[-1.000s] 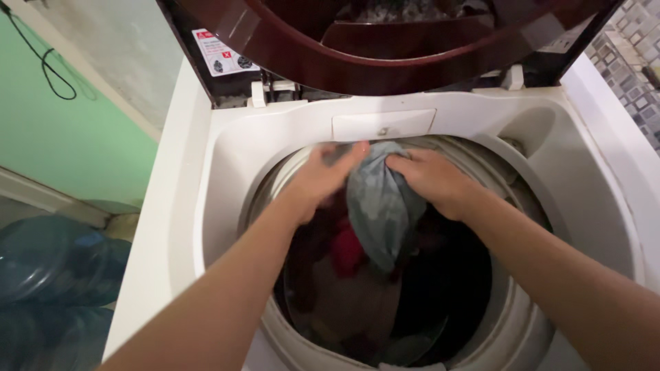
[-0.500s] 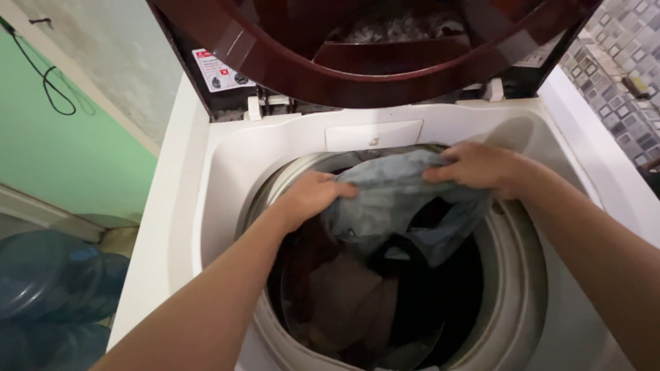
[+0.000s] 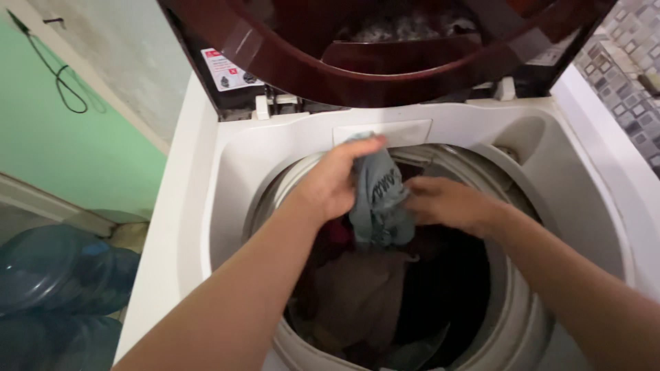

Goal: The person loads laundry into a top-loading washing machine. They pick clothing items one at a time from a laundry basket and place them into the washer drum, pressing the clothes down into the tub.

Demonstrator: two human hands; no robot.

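- White top-loading washing machine (image 3: 206,206): fills most of the view; every place below is given relative to it.
- Dark red lid (image 3: 385,48): stands raised at the machine's back edge, its glossy underside facing the camera.
- Green wall (image 3: 62,144): left of the machine, with a thin black cord (image 3: 65,86) looping down it.
- Blue water bottles (image 3: 58,275): on the floor at the machine's lower left, lying close together.
- Tiled wall (image 3: 629,58): to the right of the machine, small grey and pale squares.
- Drum (image 3: 512,302): round opening at the machine's centre, pale rim all around; inside, a heap of clothes in brown, red and dark cloth (image 3: 364,295).
- Left hand (image 3: 337,182): over the back left of the drum opening, fingers closed on the top of a grey-blue garment (image 3: 377,199), lifting it above the rim.
- Right hand (image 3: 447,203): over the drum's middle, just right of the garment; fingers pinch its lower side edge.
- Grey-blue garment: hangs bunched between the two hands, above the heap in the drum, upper end near the machine's back panel; lower end touches or nearly touches the red cloth, cannot tell which.
- Warning sticker (image 3: 227,69): small white label on the lid's left hinge side.
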